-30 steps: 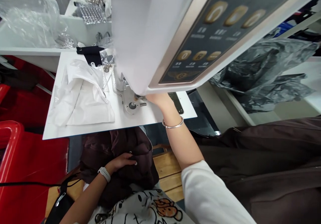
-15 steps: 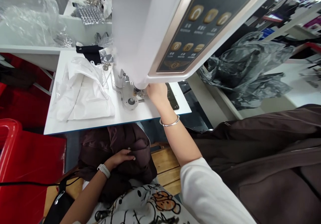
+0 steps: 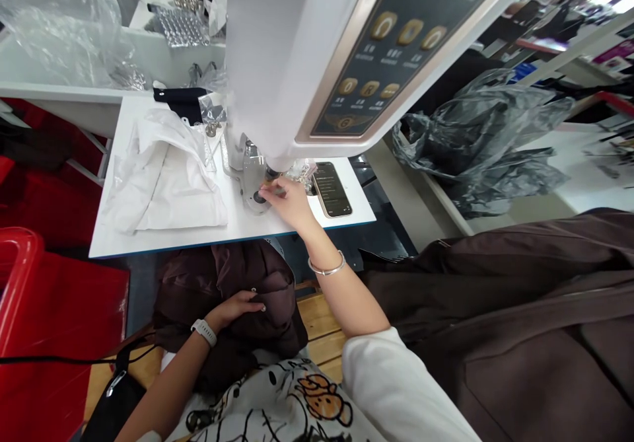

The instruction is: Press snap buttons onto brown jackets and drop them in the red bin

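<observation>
Fingertips of the right hand (image 3: 292, 205) are drawn close together at the dark round die (image 3: 259, 197) on the machine's lower arm (image 3: 253, 176); whether they pinch a small part cannot be told. Left hand (image 3: 232, 310) lies on the dark brown garment (image 3: 267, 283) in the lap, fingers slightly curled; pinched cloth not confirmed. Phone (image 3: 333, 191) noted on the white table (image 3: 242, 225) near the right hand; white cloth (image 3: 173, 181) lies left of the lower arm
</observation>
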Demonstrator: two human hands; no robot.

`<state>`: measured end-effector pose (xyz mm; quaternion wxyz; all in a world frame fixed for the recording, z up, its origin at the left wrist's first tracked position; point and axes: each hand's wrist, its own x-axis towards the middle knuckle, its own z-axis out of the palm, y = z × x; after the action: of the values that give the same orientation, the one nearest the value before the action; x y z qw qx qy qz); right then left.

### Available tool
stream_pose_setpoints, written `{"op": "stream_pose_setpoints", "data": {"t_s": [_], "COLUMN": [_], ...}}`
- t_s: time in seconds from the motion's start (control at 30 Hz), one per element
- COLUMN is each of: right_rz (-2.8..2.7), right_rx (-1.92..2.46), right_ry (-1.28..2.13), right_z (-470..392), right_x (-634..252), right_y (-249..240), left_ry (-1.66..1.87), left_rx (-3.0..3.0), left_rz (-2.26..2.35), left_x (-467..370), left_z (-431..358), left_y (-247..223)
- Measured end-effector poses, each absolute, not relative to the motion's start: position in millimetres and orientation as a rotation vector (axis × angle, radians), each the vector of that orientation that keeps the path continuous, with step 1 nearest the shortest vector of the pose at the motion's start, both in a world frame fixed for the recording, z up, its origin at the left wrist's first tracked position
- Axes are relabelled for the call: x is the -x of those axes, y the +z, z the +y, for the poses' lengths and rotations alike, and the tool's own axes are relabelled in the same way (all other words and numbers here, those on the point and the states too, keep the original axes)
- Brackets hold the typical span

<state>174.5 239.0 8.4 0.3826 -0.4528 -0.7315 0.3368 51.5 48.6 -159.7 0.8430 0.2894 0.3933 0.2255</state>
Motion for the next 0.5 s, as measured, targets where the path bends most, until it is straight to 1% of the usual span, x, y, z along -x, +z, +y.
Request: {"op": "stream_pose_setpoints", "data": {"t_s": [0.17, 0.33, 0.4, 0.5], "right_rz": [-1.806, -1.739, -1.785, -2.021], "right_rx": [1.127, 1.165, 1.142, 1.085], "right_ry": [0.937, 0.812, 0.927, 1.260], "right_z": [239.3, 220.5, 198.3, 154.6], "right_x": [-174.5, -183.6, -186.4, -189.9], "right_y": [-1.2, 17.2, 18.7, -1.4], "left_ry": [0.483, 0.492, 0.497, 0.558], "left_rx": [-0.633, -0.660, -0.679, -0.751], "left_rz": [0.846, 0.887, 0.916, 1.034], "left_x": [-51.3, -51.6, -52.2, -50.5], "left_z": [49.0, 47.6, 47.8, 50.9], "left_y": [-158.1, -154.6, -149.3, -136.5]}}
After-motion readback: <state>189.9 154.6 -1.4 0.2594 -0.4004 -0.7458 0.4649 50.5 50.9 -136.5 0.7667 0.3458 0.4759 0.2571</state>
